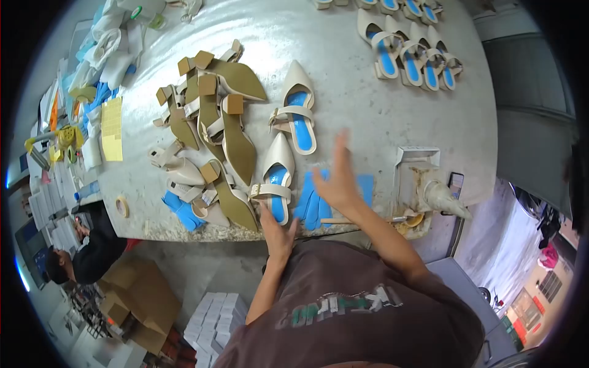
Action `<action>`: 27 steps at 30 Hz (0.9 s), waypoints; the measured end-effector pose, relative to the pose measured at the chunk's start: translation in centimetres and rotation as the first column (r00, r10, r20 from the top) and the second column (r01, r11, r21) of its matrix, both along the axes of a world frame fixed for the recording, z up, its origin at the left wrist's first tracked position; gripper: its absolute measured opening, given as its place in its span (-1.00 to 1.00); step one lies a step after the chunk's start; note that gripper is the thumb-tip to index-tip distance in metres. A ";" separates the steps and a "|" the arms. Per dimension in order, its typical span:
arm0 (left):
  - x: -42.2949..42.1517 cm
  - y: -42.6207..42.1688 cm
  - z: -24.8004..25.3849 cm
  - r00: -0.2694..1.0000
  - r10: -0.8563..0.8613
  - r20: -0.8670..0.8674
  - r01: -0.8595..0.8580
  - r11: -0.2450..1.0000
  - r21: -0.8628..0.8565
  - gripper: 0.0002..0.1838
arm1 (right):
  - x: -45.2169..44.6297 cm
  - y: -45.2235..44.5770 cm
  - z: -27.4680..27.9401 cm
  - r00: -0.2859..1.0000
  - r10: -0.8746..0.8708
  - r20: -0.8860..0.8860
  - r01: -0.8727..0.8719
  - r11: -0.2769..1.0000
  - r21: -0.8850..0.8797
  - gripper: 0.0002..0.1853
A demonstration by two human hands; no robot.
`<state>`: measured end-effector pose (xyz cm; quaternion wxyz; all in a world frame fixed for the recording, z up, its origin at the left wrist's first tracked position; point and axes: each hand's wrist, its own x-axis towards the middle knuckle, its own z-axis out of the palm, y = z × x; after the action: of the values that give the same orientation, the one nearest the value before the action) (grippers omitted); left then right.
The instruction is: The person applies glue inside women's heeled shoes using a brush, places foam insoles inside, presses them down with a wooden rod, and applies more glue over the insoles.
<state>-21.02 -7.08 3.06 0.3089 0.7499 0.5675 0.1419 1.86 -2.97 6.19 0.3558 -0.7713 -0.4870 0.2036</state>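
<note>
A cream pointed-toe mule (279,175) with a blue insole and a buckled strap stands upright near the table's front edge. My left hand (279,238) has its fingers and thumb about the heel end of this mule. My right hand (339,181), blurred by motion, is raised with its fingers apart and holds nothing. Under and beside it lie blue gloves (313,205) and a thin wooden-handled tool (337,221), whose kind I cannot make out. Just beyond the gripped mule, a second cream mule (300,113) points away from me.
Several mules with olive soles up (238,144) lie piled at left. Finished-looking pairs (414,58) stand in rows at far right. A metal holder (417,162), a phone (455,184) and a tape roll (122,207) are on the table (343,73). A person (92,251) sits at lower left.
</note>
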 end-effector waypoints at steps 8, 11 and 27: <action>1.1 2.5 4.7 0.756 0.388 0.528 -0.272 0.919 -0.286 0.01 | -1.7 5.7 -6.4 0.991 -0.107 -0.086 0.113 0.991 0.070 0.13; 3.5 4.9 5.8 0.747 0.374 0.550 -0.323 0.927 -0.191 0.00 | 1.3 7.5 -6.0 0.957 -0.182 -0.225 0.214 0.968 0.128 0.13; 30.6 23.9 -3.3 0.950 0.075 0.303 -0.064 0.997 -0.047 0.17 | 16.7 15.3 -7.2 0.919 -0.393 -0.018 0.391 0.907 0.155 0.12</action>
<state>9.60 16.85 -0.22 0.4010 0.6930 0.5417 0.2562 18.55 12.37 -1.05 0.4452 -0.8245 -0.3390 0.0841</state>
